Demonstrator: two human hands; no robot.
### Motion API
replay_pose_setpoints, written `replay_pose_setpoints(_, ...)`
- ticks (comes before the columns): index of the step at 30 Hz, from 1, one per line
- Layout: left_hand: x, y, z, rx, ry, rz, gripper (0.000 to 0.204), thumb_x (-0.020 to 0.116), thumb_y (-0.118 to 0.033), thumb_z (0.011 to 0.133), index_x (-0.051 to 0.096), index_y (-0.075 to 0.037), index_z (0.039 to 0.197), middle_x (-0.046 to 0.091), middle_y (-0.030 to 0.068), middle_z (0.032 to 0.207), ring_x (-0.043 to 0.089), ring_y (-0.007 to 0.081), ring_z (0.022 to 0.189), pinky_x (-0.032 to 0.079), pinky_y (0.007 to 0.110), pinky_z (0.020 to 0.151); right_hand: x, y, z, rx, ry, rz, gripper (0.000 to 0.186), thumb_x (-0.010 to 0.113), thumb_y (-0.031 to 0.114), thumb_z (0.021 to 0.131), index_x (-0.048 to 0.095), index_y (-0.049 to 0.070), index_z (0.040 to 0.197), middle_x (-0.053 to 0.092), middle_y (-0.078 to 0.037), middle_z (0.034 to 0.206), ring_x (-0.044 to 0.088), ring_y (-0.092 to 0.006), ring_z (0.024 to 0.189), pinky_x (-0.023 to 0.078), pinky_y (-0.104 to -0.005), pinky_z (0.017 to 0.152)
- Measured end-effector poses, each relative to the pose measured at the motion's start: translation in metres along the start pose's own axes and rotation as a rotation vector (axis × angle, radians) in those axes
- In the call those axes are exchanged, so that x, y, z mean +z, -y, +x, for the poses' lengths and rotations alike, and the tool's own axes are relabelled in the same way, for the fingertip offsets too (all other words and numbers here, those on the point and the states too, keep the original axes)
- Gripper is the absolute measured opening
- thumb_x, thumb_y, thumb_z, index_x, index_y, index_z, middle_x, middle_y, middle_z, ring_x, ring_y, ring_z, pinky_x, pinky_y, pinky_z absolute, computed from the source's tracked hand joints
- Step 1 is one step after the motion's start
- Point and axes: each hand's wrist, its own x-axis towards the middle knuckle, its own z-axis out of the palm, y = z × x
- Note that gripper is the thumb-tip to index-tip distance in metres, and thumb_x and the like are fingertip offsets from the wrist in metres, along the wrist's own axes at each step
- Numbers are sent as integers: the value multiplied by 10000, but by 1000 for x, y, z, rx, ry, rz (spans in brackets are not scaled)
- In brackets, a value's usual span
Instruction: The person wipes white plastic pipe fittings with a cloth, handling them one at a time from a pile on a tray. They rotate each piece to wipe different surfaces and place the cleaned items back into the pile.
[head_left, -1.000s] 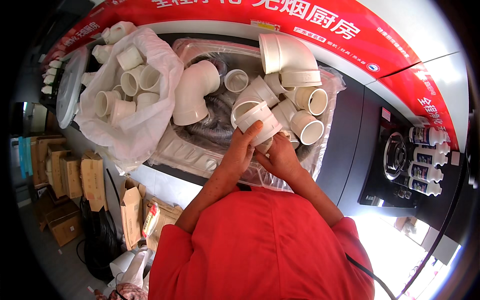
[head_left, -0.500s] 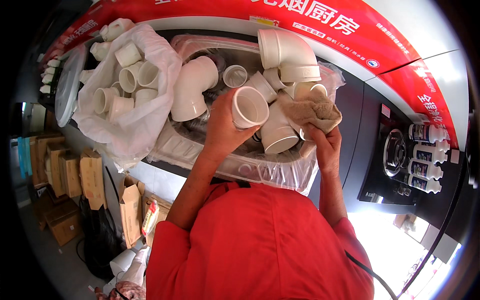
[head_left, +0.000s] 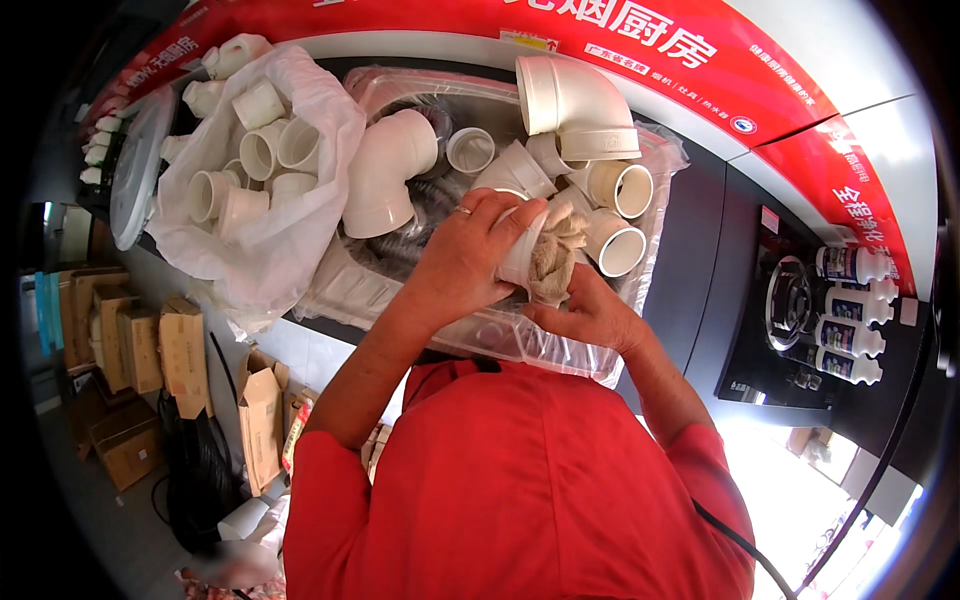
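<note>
Fitting (head_left: 517, 259) in curled left hand (head_left: 455, 258), cloth (head_left: 553, 262) at fitting's mouth against right hand (head_left: 598, 312), grip there unclear.

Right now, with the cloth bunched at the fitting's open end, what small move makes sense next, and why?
I'd probably turn the white fitting slightly in the left hand. That hand grips it from outside, while the right hand holds the tan cloth at its mouth, so a turn could bring fresh rim under the cloth.
</note>
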Motion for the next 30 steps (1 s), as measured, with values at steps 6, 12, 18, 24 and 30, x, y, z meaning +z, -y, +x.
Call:
replay_pose_setpoints(6,-1,0,2,163,149,33,837,790,-93,488,462,-84,1257,507,116,1111,479,317,1075,430,411,920,-2,2,5,100,195,80,414,629,95,791,515,0,1178,595,-94,1081,568,-179,976,444,-305,869)
replay_pose_setpoints(12,-17,-1,9,78,128,-197,837,787,-138,568,422,-84,1319,498,127,1187,491,273,1110,396,370,970,3,2,6,197,-98,418,393,615,126,813,530,-1,1175,608,-79,1045,570,-169,957,442,-298,865)
replay_pose_setpoints(18,-1,19,-1,-138,-179,-913,672,724,-210,748,417,-56,1325,486,83,1237,475,184,1135,368,324,974,8,8,13,166,-319,899,565,607,113,784,408,7,1302,550,-102,1185,542,-212,1079,424,-347,932)
replay_pose_setpoints(24,10,7,-5,-279,-181,-1117,512,566,-271,846,446,-42,1288,529,84,1169,510,159,1068,393,291,932,17,16,8,148,-219,719,599,627,117,766,389,16,1306,548,-90,1158,535,-200,1062,439,-333,891)
replay_pose_setpoints(30,13,7,-4,-275,-140,-1172,415,489,-231,892,471,-38,1259,547,82,1132,542,169,1016,416,285,890,10,12,11,-41,13,-164,449,639,118,778,502,7,1191,601,-105,1057,587,-196,964,467,-324,819)
